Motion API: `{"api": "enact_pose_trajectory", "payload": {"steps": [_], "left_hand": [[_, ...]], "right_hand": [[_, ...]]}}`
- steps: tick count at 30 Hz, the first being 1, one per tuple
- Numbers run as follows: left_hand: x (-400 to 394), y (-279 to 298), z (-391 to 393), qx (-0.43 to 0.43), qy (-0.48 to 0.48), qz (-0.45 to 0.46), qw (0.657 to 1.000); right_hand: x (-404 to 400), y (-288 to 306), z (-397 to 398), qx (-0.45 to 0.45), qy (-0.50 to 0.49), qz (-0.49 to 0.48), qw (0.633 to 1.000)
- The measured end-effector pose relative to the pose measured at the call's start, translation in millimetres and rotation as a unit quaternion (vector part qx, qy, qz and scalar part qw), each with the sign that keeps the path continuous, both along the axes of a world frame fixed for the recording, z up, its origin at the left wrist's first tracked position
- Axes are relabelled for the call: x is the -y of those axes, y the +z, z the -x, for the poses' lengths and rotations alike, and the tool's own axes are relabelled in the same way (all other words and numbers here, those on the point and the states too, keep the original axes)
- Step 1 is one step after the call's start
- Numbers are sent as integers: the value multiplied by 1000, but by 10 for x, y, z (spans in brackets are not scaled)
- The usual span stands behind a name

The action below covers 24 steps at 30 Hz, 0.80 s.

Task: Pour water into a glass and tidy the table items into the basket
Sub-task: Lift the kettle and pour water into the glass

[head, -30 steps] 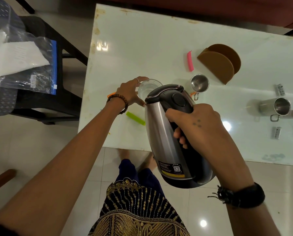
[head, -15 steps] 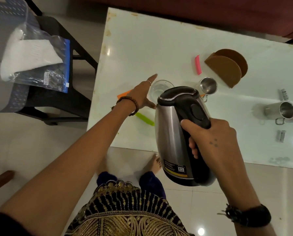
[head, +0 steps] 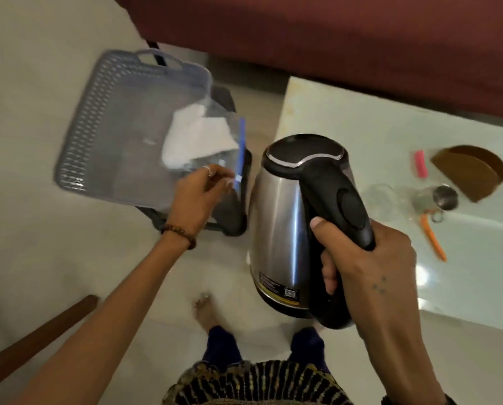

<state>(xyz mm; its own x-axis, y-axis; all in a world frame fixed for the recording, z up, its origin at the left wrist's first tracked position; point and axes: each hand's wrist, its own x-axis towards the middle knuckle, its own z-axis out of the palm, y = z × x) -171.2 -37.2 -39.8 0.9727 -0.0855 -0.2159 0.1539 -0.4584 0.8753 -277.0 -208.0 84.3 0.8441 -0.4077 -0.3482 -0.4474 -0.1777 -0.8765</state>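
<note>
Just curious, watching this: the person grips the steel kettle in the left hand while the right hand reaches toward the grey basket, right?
Swapped, as the head view shows: the right hand grips the kettle, and the left hand reaches toward the grey basket.

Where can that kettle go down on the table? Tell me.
Bare table lies behind the kettle, from the near-left corner back to the far edge, left of the pink clip. Crowded: glass, steel cup, brown holder.
</note>
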Motion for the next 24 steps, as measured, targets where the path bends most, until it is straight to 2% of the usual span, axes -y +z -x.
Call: {"api": "enact_pose_trajectory", "payload": {"steps": [5, 10, 13, 15, 17, 21, 24], "left_hand": [[-1325, 169, -295, 24, 110, -125, 986], [-2329, -17, -568, 39, 171, -296, 939], [-2643, -259, -724, -45, 132, -332, 933], [-2738, -428, -790, -130, 98, -318, 934], [-2776, -572, -815, -176, 78, -274, 942], [-2802, -704, -784, -168, 161, -145, 962], [-2793, -754, -781, -120, 163, -191, 960]], "right_hand": [[-966, 106, -517, 85, 47, -85, 992], [-1858, -79, -1153, 157, 58, -131, 977], [-2299, -268, -1491, 186, 40, -134, 973], [-2575, -443, -1678, 199, 22, -124, 972], [-2822, -640, -1842, 204, 1, -116, 972], [-3161, -1026, -2041, 217, -54, -96, 970], [-3341, -1284, -2009, 250, -67, -64, 964]]}}
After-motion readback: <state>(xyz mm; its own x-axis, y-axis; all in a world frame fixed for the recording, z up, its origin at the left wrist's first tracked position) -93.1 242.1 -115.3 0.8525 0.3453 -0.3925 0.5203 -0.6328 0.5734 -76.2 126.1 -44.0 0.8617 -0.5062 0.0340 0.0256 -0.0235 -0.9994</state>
